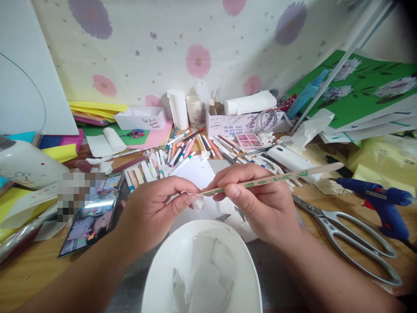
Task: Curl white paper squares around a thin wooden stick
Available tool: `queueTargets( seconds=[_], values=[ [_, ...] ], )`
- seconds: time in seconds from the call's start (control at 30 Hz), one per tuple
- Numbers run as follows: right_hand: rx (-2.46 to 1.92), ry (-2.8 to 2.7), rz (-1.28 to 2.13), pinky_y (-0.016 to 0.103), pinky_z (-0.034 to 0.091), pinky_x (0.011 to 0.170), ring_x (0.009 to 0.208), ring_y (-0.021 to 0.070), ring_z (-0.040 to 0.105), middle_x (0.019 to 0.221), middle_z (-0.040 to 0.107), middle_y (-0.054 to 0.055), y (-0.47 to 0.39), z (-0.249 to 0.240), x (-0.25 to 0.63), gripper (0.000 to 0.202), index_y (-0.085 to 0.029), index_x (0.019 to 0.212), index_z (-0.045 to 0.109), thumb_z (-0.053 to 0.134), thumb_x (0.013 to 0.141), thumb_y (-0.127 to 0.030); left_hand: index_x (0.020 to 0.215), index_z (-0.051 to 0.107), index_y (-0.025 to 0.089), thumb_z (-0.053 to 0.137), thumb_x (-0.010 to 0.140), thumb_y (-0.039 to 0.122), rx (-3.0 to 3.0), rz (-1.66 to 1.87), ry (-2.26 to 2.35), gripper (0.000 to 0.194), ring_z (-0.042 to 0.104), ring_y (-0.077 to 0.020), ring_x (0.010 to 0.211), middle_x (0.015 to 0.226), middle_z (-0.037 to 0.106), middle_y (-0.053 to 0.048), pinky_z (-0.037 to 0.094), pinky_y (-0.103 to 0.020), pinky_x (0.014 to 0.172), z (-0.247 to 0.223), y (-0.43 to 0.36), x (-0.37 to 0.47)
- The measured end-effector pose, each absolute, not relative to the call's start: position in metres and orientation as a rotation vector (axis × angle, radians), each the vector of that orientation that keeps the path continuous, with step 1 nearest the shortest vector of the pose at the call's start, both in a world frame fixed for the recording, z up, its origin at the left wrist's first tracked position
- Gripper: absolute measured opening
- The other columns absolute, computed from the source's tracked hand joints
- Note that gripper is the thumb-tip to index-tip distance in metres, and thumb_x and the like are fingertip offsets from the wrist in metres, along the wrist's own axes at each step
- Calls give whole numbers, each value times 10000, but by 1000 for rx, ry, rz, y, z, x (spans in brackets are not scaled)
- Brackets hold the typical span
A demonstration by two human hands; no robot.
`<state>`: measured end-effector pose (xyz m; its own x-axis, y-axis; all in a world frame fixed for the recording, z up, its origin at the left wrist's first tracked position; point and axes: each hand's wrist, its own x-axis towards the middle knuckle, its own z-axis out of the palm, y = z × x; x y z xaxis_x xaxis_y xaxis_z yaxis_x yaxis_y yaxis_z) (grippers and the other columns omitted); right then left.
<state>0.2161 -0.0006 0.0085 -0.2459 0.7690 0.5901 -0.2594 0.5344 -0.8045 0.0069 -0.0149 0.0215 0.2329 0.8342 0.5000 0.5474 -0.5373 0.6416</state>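
My right hand (260, 200) is closed around a flat wooden stick (286, 175) with green markings, its rounded end pointing to the right. At the stick's left tip, my left hand (159, 208) pinches a small piece of white paper (198, 203). The paper touches or nearly touches the tip; the exact contact is hidden by my fingers. Below both hands stands a white bin (148, 278) with crumpled white paper (208, 274) inside.
Scissors (342, 239) and a blue glue gun (384, 200) lie at the right. A lit phone (93, 217) is at the left. Many markers (182, 152) are spread behind my hands, before a white box (141, 118) and paper cups (194, 109).
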Motion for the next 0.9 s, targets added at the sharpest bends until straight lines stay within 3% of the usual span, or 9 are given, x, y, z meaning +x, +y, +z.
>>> queueTargets(
  seconds=[0.53,0.9],
  values=[
    [-483,-1502,1070,290,601,677,774,161,712,845,737,42,-1,8,215,115,-188,912,764,709,971,-270,776,733,273,695,876,195,2249,1213,1275,132,726,-69,594,706,801,115,524,-93,599,22,-15,5],
    [-466,-1517,1043,279,607,697,811,164,724,850,756,45,-3,9,216,108,-194,910,761,702,975,-257,772,753,269,680,889,255,2220,1176,1296,139,730,-137,570,683,801,58,572,-186,586,23,-14,6]
  ],
)
